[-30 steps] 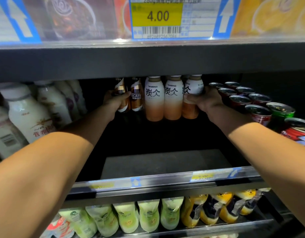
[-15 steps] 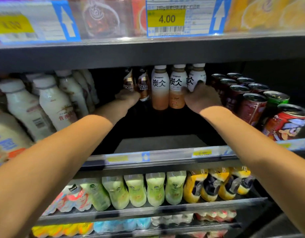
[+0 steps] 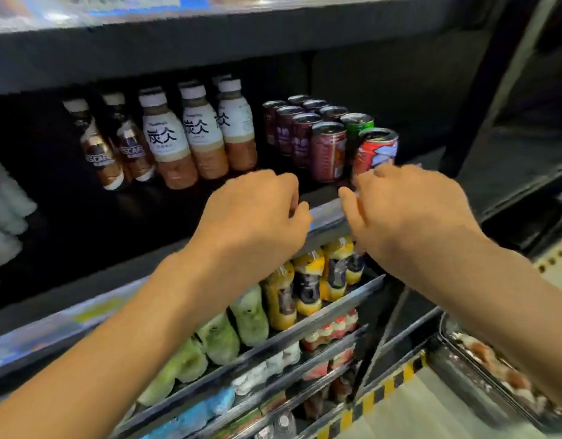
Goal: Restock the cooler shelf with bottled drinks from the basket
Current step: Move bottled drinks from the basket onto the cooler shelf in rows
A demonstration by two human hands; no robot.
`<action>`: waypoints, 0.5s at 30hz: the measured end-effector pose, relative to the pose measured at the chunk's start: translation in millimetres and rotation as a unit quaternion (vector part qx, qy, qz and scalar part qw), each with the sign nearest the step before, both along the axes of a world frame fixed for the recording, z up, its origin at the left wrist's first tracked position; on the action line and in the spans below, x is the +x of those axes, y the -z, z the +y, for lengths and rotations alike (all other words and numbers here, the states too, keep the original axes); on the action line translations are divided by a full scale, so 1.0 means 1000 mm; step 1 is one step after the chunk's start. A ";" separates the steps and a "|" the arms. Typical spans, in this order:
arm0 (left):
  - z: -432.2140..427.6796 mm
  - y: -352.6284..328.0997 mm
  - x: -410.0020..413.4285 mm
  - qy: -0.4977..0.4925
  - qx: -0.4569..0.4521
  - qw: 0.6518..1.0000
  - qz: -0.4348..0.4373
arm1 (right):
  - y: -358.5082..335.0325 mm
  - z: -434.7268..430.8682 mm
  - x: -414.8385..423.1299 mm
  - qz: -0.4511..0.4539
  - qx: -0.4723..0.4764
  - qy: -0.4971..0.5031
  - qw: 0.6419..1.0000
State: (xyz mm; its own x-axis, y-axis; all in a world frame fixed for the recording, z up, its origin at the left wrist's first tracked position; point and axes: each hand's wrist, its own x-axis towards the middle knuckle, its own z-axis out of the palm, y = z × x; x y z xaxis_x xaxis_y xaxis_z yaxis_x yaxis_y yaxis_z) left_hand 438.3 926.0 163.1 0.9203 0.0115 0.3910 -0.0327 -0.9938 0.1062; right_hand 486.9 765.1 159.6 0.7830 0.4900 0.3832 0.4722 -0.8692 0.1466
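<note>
On the dark cooler shelf stand rounded bottles; left hand and right hand hover loosely curled, empty.

The two brown coffee bottles at the left of the cooler shelf carry labels reading "ESCAFE", the first letter hidden. The three white-and-tan bottles beside them show the large dark characters "炭仌". The cans' print and the shelf-edge tags are too blurred to read.
</note>
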 end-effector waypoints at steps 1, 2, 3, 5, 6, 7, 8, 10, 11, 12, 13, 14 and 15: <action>-0.016 0.007 0.003 0.028 0.025 0.999 -0.024 | 0.007 -0.021 -0.004 -0.008 -0.018 0.021 1.000; -0.034 0.015 0.007 0.061 0.055 0.995 -0.059 | 0.015 -0.041 -0.008 -0.016 -0.025 0.050 0.998; -0.054 0.023 0.010 0.094 0.069 0.988 -0.097 | 0.024 -0.062 -0.011 -0.012 -0.023 0.085 0.996; -0.097 0.040 0.018 0.156 0.043 0.977 -0.140 | 0.040 -0.105 -0.018 -0.019 -0.006 0.125 0.992; -0.122 0.050 0.023 0.179 0.033 0.975 -0.129 | 0.048 -0.127 -0.020 -0.008 -0.010 0.149 0.989; -0.146 0.058 0.028 0.196 0.029 0.974 -0.107 | 0.056 -0.150 -0.022 0.015 -0.020 0.172 0.985; -0.170 0.067 0.033 0.217 0.027 0.972 -0.087 | 0.063 -0.171 -0.024 0.038 -0.033 0.201 0.978; -0.213 0.090 0.048 0.261 0.025 0.964 -0.054 | 0.083 -0.216 -0.022 0.081 -0.072 0.259 0.960; -0.234 0.103 0.058 0.279 0.025 0.959 -0.037 | 0.091 -0.236 -0.019 0.097 -0.085 0.284 0.950; -0.254 0.115 0.069 0.294 0.029 0.955 -0.018 | 0.097 -0.254 -0.016 0.122 -0.093 0.305 0.940; -0.273 0.126 0.082 0.305 0.037 0.951 0.002 | 0.103 -0.271 -0.010 0.146 -0.106 0.318 0.931; -0.293 0.137 0.096 0.315 0.048 0.948 0.029 | 0.111 -0.290 -0.003 0.164 -0.110 0.328 0.924; -0.313 0.148 0.110 0.321 0.054 0.944 0.053 | 0.119 -0.310 0.006 0.176 -0.102 0.340 0.918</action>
